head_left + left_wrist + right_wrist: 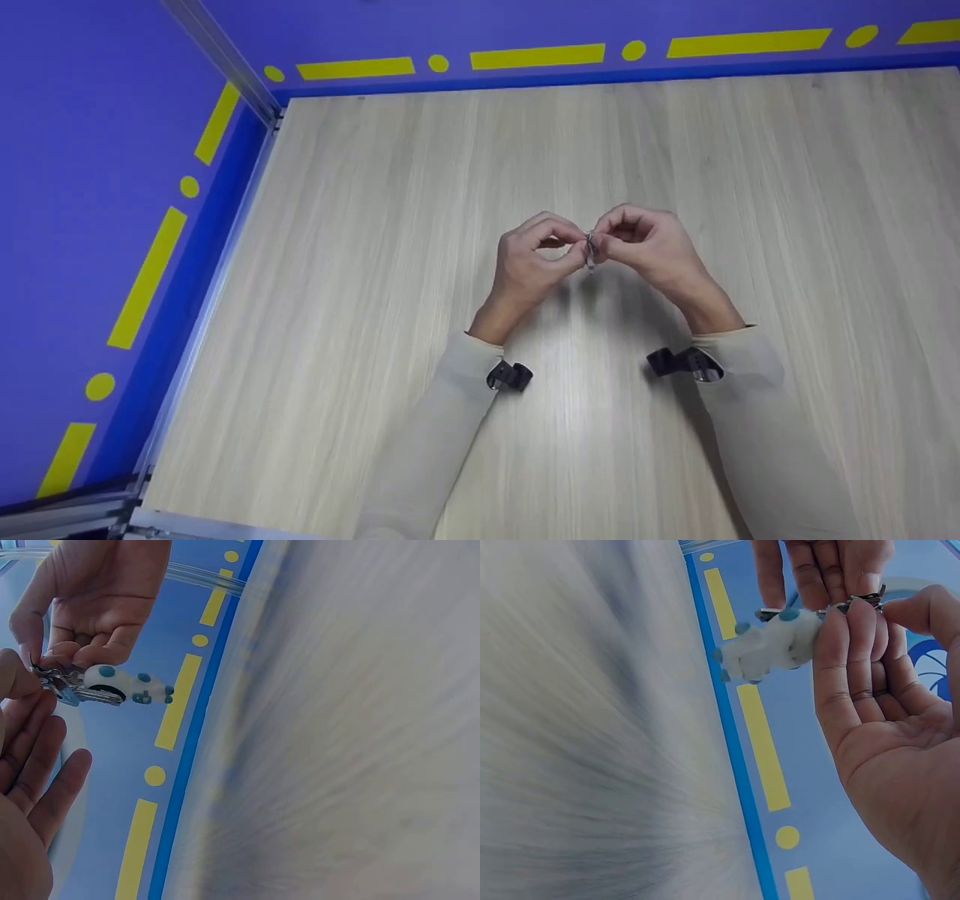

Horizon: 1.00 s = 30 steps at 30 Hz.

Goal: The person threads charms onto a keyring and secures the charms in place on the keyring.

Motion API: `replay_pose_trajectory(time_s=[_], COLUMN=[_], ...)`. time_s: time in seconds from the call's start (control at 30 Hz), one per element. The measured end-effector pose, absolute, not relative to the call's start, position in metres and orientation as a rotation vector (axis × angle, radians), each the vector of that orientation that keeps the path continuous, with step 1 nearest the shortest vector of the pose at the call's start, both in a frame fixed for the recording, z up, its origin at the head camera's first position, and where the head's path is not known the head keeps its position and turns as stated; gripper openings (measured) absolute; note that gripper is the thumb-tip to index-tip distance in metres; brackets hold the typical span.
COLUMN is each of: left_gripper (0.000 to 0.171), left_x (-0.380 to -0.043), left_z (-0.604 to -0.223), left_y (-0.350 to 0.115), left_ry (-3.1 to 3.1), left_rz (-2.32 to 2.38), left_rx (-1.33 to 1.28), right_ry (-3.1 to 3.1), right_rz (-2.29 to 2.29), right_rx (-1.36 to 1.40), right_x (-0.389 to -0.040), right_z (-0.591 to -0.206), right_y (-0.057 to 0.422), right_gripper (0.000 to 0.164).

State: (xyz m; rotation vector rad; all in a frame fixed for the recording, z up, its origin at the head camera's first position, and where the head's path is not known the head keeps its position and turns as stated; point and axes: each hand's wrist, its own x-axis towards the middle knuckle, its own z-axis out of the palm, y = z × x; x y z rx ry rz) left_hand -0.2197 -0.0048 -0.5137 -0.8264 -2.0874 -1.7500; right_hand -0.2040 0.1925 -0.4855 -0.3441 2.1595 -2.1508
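Both hands meet above the wooden table, holding a keychain between them. My left hand pinches its metal ring end with thumb and fingertips. From the other side, my right hand pinches the same end, fingertips close to the left ones. A white figurine with blue spots hangs from the keychain, beside flat silver keys. In the right wrist view the figurine hangs free of the fingers, which partly hide the metal ring.
Blue wall panels with yellow dashes and dots border the table at the back and left. A metal frame post stands at the back left corner. Black straps sit around both sleeved wrists.
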Motion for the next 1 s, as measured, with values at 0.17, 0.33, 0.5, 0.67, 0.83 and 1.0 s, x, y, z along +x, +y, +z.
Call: replay_pose_trajectory(time_s=[0.17,0.33,0.5,0.67,0.83,1.0], left_gripper=[0.003,0.003,0.005,0.007,0.003,0.006], left_x=[-0.2199,-0.2198,-0.2202,-0.2202,-0.2197,-0.219], left_z=[-0.5134,-0.513,-0.5125,-0.5112,-0.5123,-0.5126], left_y=[-0.0047,-0.0049,-0.0052,-0.0059,-0.006,-0.0059], left_ry=[-2.105,-2.124,-2.149,-2.194,-2.203,-2.167], left_rz=[-1.728,-1.718,-1.705,-1.724,-1.833,-1.951], left_rx=[-0.816,-0.799,-0.802,-0.839,-0.856,-0.846], right_ry=[2.159,2.181,2.177,2.193,2.243,2.225], right_rz=[-2.15,-2.129,-2.13,-2.1,-2.074,-2.114], right_rx=[-0.367,-0.39,-0.368,-0.359,-0.341,-0.323], right_x=[-0.2038,-0.2049,-0.2049,-0.2047,-0.205,-0.2061], right_z=[-0.4854,-0.4853,-0.4849,-0.4847,-0.4846,-0.4853], right_y=[0.193,0.1932,0.1934,0.1936,0.1959,0.1976], right_gripper=[0.001,0.002,0.008,0.002,0.01,0.007])
